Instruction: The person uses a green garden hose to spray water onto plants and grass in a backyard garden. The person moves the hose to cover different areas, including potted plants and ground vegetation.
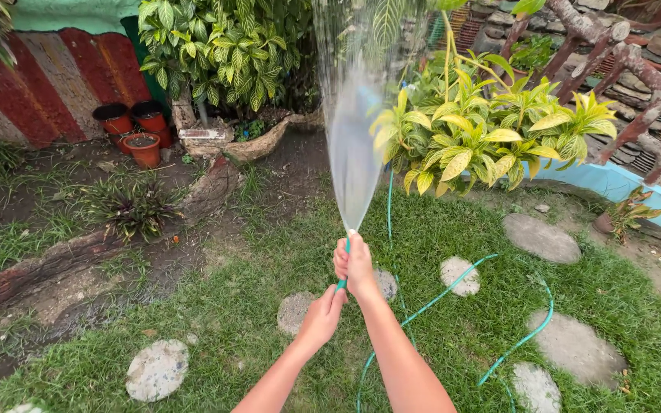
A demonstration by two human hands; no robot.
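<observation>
Far left: three terracotta pots (138, 130) by the striped wall (40, 84), a low log (78, 252) running along wet soil. Round stone (157, 369) in the grass below. Left hand (321, 315) clenched on the green hose (437, 306), lower down the end. Right hand (355, 264) just above it, also clenched on the hose, thumb at the tip (looks like it's fanning the flow). Water spray (357, 115) goes up in a wide sheet toward the leafy bush (227, 50). Hose trails right from the hands, looping over grass between the stepping stones (541, 239). Yellow-green plant (483, 138) behind, rock wall (636, 69) far right.
</observation>
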